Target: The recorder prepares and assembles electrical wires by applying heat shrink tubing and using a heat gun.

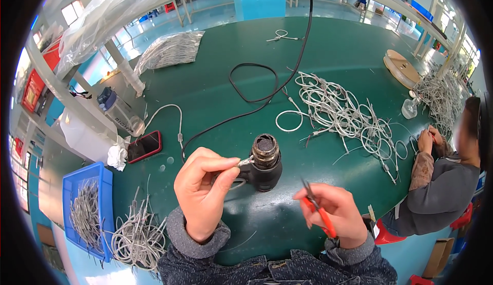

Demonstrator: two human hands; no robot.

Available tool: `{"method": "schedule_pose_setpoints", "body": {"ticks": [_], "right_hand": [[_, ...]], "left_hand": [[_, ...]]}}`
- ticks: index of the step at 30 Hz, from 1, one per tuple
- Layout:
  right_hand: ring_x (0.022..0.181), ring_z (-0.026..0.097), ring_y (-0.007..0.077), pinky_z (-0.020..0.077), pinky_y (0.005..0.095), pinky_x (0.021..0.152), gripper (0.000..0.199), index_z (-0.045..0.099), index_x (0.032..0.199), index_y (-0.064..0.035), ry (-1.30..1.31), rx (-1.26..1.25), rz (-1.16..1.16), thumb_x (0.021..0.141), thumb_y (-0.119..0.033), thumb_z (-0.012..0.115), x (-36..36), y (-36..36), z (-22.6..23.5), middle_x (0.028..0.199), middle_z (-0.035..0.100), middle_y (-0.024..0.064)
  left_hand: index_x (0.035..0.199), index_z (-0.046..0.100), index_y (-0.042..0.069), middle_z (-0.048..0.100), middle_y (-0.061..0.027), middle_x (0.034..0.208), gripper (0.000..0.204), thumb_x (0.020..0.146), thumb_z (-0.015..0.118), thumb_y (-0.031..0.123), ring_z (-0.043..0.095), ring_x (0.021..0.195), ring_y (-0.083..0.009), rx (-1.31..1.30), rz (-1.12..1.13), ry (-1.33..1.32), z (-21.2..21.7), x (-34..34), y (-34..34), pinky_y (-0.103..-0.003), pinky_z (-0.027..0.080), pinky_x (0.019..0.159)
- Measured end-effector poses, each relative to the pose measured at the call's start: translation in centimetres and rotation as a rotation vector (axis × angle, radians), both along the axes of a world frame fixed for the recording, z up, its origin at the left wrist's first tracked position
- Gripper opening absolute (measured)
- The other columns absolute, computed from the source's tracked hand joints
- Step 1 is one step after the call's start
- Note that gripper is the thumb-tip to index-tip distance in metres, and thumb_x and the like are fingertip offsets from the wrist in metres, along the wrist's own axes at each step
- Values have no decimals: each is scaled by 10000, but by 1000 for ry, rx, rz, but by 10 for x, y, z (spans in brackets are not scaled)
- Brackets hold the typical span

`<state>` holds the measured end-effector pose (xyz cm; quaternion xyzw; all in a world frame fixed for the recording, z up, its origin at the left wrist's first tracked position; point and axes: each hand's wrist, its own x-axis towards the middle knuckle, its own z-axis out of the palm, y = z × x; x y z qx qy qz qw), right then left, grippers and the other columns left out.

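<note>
Cable [248, 160] is pinched in the left hand [201, 195]; curled right hand [340, 209] holds pliers [323, 215].

1 line of dark lettering [129, 124] on clear bottle [119, 110]

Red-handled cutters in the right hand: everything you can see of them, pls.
The cutters are a small hand tool with orange-red, plastic-looking handles and slim, dark, metal-looking blades tapering to a narrow tip. The right hand holds them by the handles above the green table, tip slanting toward the picture's upper left. Only that hand visibly touches them. I can't tell whether the blades are open or shut.
</note>
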<state>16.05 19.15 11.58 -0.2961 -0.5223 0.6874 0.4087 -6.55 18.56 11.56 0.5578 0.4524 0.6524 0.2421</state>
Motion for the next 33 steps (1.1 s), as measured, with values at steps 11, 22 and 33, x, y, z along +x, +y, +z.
{"method": "schedule_pose_setpoints", "body": {"ticks": [11,22,33], "right_hand": [[560,495,52,381,187,489,333,633,1060,29,-55,100,159,728,38,651,-25,17,12,715,553,23],[513,499,49,361,188,456,330,655,1042,19,-132,309,115,718,-8,715,-29,17,10,716,584,23],[797,652,155,520,249,669,346,595,1130,29,-258,467,148,788,38,649,-22,20,12,947,670,126]], "left_hand": [[890,630,-29,560,-84,850,151,756,655,-92,543,771,-131,24,-205,-124,4,1,-8,-217,433,667],[903,628,-27,561,-81,859,150,769,648,-90,537,761,-119,24,-221,-90,5,0,-8,-208,430,655],[909,631,-28,573,-81,867,153,771,642,-93,539,745,-115,40,-173,30,7,0,-9,-209,426,636]]}}
